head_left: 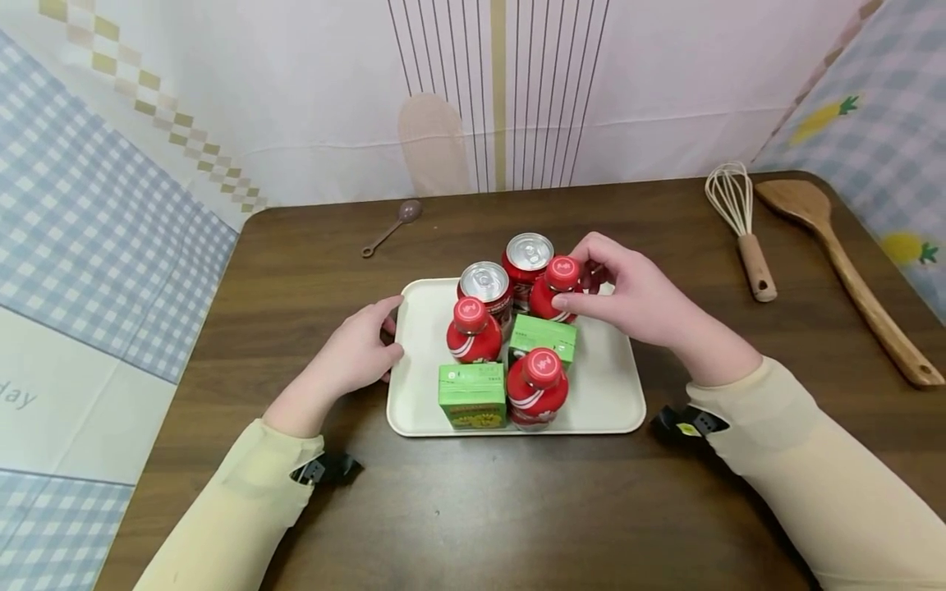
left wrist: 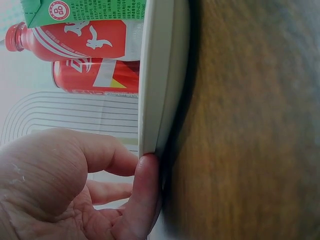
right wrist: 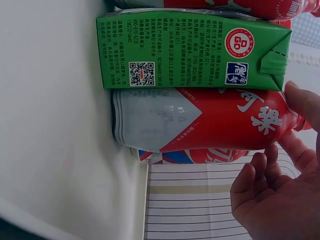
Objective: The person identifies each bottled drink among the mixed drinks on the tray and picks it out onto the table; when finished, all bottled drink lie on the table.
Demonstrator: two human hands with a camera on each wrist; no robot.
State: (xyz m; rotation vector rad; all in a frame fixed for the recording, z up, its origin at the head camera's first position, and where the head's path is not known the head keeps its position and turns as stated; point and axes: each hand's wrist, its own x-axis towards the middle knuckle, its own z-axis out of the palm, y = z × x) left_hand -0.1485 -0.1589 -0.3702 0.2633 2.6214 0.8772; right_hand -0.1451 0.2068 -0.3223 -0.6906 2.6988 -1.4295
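My left hand (head_left: 360, 349) holds the left edge of a cream tray (head_left: 419, 328); in the left wrist view fingertips (left wrist: 147, 167) touch its rim. My right hand (head_left: 639, 291) grips a red-capped plastic bottle (head_left: 562, 273) by its shoulder, thumb on the near side. This bottle stands at the back right of the group, beside a green drink carton (right wrist: 195, 50). Two red cans (head_left: 530, 253) are at the back. A second red bottle (head_left: 473, 332) and a third bottle (head_left: 538, 382) stand further forward, with another green carton (head_left: 473, 394) at the front left.
The tray lies on a dark wooden table (head_left: 473, 509). Behind it is a small brown spoon (head_left: 392, 228). A whisk (head_left: 742, 230) and a wooden spatula (head_left: 857, 263) lie at the far right. Patterned cloth (head_left: 325, 98) hangs along the back.
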